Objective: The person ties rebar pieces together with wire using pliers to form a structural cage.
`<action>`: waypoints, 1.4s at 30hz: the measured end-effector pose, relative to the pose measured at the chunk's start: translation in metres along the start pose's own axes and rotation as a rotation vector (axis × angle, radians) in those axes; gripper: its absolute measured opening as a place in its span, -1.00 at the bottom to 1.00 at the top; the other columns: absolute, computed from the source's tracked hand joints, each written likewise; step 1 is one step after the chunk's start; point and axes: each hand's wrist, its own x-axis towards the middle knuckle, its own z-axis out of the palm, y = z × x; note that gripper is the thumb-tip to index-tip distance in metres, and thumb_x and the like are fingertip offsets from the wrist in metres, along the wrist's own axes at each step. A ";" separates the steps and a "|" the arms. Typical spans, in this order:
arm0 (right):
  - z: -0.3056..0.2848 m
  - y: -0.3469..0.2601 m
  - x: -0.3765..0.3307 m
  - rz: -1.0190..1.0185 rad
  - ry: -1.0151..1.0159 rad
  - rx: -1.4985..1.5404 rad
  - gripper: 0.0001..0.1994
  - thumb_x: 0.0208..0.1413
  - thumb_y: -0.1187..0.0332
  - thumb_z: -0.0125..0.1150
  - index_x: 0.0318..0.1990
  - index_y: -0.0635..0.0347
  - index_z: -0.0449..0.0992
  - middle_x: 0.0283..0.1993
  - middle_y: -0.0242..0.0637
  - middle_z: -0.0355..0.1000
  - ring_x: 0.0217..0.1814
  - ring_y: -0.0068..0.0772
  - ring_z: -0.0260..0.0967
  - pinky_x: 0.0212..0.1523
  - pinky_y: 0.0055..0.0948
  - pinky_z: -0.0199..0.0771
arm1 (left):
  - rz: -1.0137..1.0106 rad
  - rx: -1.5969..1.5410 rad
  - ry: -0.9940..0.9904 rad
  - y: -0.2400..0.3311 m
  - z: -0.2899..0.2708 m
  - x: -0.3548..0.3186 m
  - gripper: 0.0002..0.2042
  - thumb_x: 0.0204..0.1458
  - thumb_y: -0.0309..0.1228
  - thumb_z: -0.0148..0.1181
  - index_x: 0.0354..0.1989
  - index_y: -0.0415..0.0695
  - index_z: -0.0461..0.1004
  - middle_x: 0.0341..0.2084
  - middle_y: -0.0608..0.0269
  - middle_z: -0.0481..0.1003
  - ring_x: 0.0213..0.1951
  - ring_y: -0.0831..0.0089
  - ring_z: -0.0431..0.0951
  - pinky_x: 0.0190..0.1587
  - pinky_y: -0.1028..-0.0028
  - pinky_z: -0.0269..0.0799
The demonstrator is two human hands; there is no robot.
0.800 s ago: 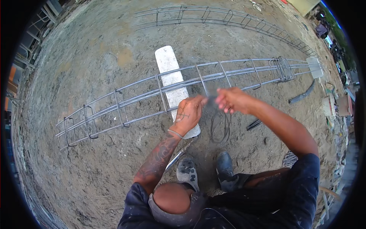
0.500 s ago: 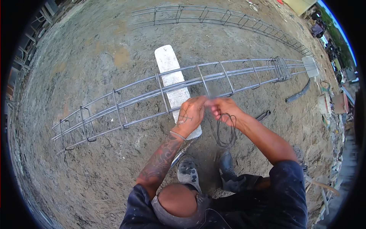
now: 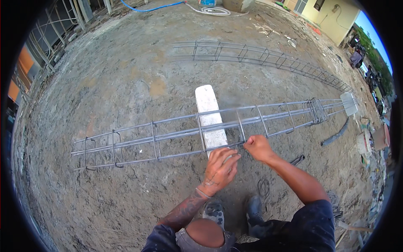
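Where the steel-bar cage (image 3: 180,132) is laid lengthwise from left to right just ahead, its near bar (image 3: 180,155) is met most closely, beside a stirrup (image 3: 240,126), by the right hand (image 3: 259,148), fisted with its hold hidden, the left hand (image 3: 220,170) being half-open, nothing visibly held.

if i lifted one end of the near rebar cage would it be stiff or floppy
The cage would probably be fairly stiff, with hoops around its long bars, but being so slim it may sag slightly. It may feel heavy, having several metal bars. The bunched hoops near its right end could slide if untied.
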 end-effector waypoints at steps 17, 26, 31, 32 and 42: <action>-0.039 -0.025 0.003 -0.605 -0.044 -0.781 -0.80 -0.03 0.29 0.12 -0.45 0.26 0.35 -0.44 -0.18 0.40 -0.40 -0.14 0.41 -0.42 -0.25 0.41 | -0.640 0.433 -0.513 -0.029 -0.034 -0.220 -0.77 -0.25 -0.46 0.21 -0.33 -0.14 0.45 -0.33 0.15 0.41 -0.23 0.14 0.36 -0.16 0.26 0.22; -0.222 0.045 -0.083 -0.016 0.158 -0.555 -0.75 0.07 0.25 0.02 -0.42 0.29 0.35 -0.53 -0.09 0.35 -0.45 -0.05 0.33 -0.44 -0.23 0.30 | -0.522 0.227 -0.354 -0.013 -0.030 -0.186 -0.92 -0.21 -0.58 0.15 -0.54 -0.24 0.36 -0.44 0.03 0.39 -0.30 0.07 0.38 -0.23 0.20 0.24; -0.222 0.145 -0.196 0.348 0.443 -0.329 -0.81 0.04 0.31 0.05 -0.38 0.28 0.45 -0.49 -0.13 0.42 -0.42 -0.24 0.41 -0.34 -0.37 0.38 | -0.533 0.106 -0.358 -0.014 -0.014 -0.161 -0.89 -0.21 -0.66 0.11 -0.54 -0.24 0.31 -0.45 0.04 0.37 -0.32 0.11 0.39 -0.27 0.25 0.28; -0.211 0.167 -0.212 0.515 0.350 -0.266 -0.80 0.03 0.31 0.07 -0.38 0.29 0.46 -0.48 -0.14 0.44 -0.41 -0.28 0.42 -0.32 -0.38 0.39 | -0.525 0.110 -0.359 -0.014 -0.010 -0.153 -0.89 -0.21 -0.66 0.11 -0.54 -0.24 0.31 -0.45 0.04 0.37 -0.32 0.11 0.39 -0.27 0.25 0.28; -0.047 0.304 -0.107 1.055 0.318 -0.134 -0.38 -0.17 -0.17 0.14 -0.39 0.40 0.51 -0.31 0.15 0.44 -0.17 0.06 0.41 -0.14 -0.17 0.36 | -0.397 0.056 -0.354 0.010 -0.023 -0.090 -0.93 -0.15 -0.59 0.12 -0.58 -0.23 0.36 -0.57 0.11 0.43 -0.51 0.20 0.42 -0.42 0.37 0.33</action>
